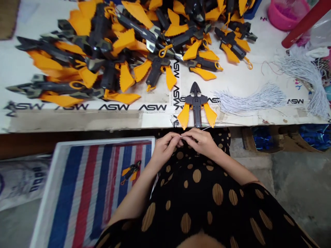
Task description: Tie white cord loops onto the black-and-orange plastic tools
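My left hand [165, 146] and my right hand [201, 140] meet just below the table edge, fingertips pinched close together. Between them runs a thin white string [207, 128], part of which shows beside my right hand. Right above my hands lies a black toy bird [197, 103] with orange wings spread to both sides, its tail at the table edge. My fingers hide how the string joins the toy, if it does. To the right of this bird is a fanned bundle of cut white strings [250, 98].
Many similar black-and-orange toys [103, 65] are piled at the back left. Another string bundle [307, 79], a pink basket [284, 13] and a red tube [305, 26] are at right. A white-rimmed striped tray [85, 172] at lower left holds one small toy [131, 171].
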Available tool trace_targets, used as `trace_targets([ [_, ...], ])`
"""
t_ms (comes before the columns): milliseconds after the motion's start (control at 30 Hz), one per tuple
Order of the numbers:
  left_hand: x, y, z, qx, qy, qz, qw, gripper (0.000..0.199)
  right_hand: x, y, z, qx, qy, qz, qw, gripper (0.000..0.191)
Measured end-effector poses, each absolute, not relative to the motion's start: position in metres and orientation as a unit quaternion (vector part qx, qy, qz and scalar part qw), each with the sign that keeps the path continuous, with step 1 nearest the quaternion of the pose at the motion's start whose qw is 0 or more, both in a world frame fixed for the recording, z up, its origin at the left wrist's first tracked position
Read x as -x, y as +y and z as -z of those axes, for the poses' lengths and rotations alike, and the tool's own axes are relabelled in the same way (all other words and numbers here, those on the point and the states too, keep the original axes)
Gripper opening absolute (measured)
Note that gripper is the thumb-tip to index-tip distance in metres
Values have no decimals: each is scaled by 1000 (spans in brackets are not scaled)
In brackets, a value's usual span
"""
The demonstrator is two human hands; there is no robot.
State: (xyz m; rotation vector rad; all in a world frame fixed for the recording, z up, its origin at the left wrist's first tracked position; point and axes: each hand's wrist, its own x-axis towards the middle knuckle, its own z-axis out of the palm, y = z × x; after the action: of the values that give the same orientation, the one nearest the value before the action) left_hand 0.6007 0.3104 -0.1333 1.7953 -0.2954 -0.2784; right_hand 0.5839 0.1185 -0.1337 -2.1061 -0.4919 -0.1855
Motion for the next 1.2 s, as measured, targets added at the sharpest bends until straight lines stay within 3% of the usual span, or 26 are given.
trace_targets([
  [100, -607, 308, 142, -769, -79, 118, 624, 25, -592, 108, 125, 895, -175, 58, 405, 21],
  [300, -622, 299, 165, -733, -16, 128, 668, 42, -615, 109, 96, 975, -139, -60, 160, 26],
  [400, -626, 292, 169, -712, -3, 144, 687, 46, -620, 116, 88, 980, -143, -95, 104, 26],
  [1200, -628, 289, 175, -698, 1, 147, 701, 50, -617, 117, 91, 977, -173, -93, 86, 19],
])
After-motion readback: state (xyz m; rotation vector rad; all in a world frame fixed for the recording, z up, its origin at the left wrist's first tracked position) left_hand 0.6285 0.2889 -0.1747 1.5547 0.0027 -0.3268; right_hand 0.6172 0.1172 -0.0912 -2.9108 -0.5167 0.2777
